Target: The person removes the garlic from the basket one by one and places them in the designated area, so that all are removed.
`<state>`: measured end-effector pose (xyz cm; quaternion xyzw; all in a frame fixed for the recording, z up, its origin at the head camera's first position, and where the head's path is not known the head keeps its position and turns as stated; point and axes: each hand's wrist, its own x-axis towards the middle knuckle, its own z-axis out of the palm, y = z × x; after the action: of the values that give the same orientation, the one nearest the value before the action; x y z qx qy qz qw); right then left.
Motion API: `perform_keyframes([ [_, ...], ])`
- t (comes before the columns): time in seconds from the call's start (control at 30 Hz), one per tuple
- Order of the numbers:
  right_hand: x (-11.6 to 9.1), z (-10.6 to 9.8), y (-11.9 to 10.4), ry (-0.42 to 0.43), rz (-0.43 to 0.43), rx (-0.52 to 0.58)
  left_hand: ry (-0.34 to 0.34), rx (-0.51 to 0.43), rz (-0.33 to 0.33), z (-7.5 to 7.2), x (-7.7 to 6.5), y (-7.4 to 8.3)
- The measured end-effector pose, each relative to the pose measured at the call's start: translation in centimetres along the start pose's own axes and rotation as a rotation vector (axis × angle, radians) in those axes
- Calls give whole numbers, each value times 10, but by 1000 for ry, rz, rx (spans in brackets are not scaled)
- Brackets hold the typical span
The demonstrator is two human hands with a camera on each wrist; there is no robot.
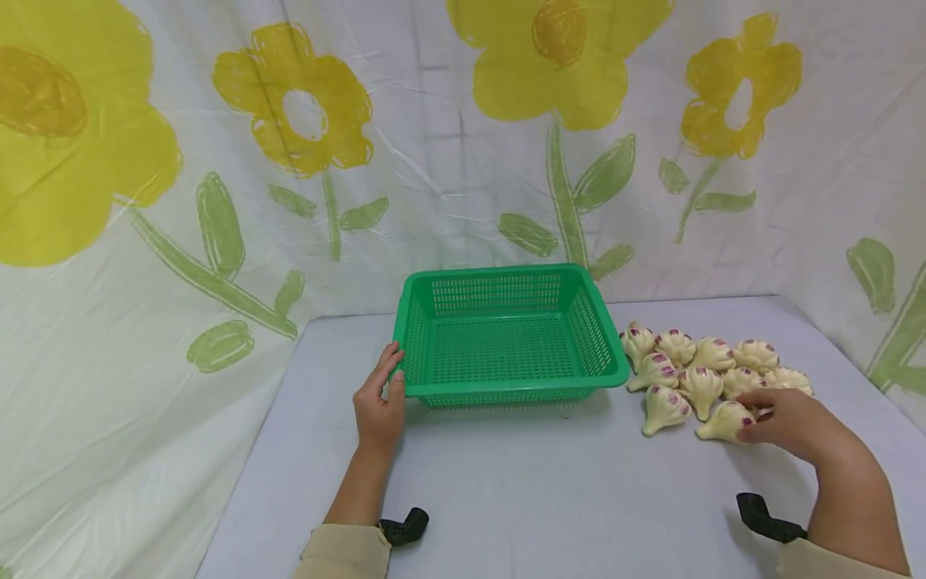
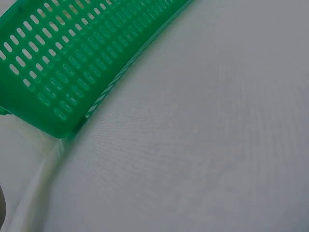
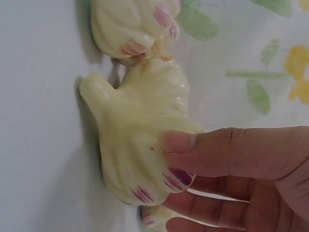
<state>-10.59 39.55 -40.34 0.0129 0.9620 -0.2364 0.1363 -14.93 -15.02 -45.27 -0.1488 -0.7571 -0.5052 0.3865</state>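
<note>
A green plastic basket point(image 1: 506, 388) with slotted walls stands at the back of the table, nothing in it. My left hand point(image 1: 379, 406) touches its left rim near the front corner, fingers fairly straight. The left wrist view shows the slotted basket wall point(image 2: 72, 63) but not that hand's fingers. On the right, my right hand point(image 1: 792, 422) holds a cream garlic bulb point(image 1: 723, 421) with purple streaks, at the front of a group of similar bulbs. Up close, the thumb lies on the garlic bulb point(image 3: 135, 140) and the other fingers are behind it; its stem end points away.
Several more garlic bulbs point(image 1: 700, 388) lie close together right of the basket. A white cloth point(image 1: 506, 490) covers the table. Behind hangs a curtain point(image 1: 434, 185) with yellow flowers. A black wrist mount point(image 1: 767, 519) sticks out from the right sleeve.
</note>
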Motion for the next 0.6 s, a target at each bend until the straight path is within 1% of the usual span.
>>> perform_keyframes([
  [0.2,2,-1,0,-8,13,-8,-1,-8,7,0,0,0],
  [0.43,2,-3,-1,-15,44,12,3,-7,10,0,0,0],
  [0.6,0,-3,-2,-12,31,10,-1,-3,6,0,0,1],
])
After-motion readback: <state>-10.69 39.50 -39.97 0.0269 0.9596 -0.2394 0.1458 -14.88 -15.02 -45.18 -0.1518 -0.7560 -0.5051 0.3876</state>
